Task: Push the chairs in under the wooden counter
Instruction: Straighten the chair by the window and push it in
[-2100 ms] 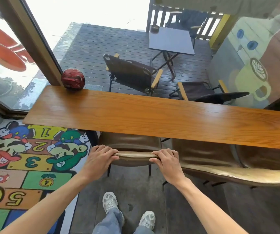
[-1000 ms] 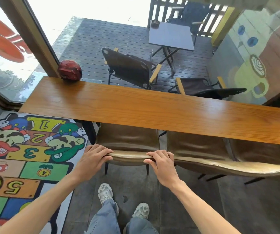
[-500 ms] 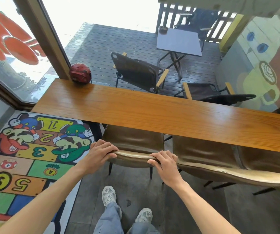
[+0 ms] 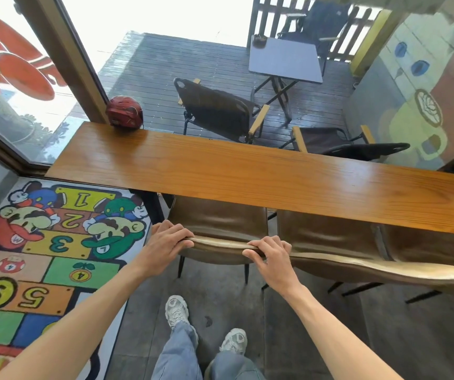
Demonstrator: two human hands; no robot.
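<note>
A long wooden counter (image 4: 247,171) runs across the view from left to right. Beneath its near edge stands a brown leather chair (image 4: 220,220), its seat partly under the counter. My left hand (image 4: 165,242) grips the left end of the chair's backrest top, and my right hand (image 4: 269,256) grips the right end. A second brown chair (image 4: 330,237) stands just to the right, also partly under the counter, and a third chair (image 4: 425,250) follows at the right edge.
A red helmet (image 4: 124,112) rests on the counter's far left corner. A painted hopscotch mat (image 4: 47,242) covers the floor at left. Beyond the glass are a folding table (image 4: 286,58) and dark patio chairs (image 4: 220,111). My feet stand on grey floor behind the chair.
Both hands keep the same grip on the backrest. The view has shifted a little; the chair's place under the counter looks about the same.
</note>
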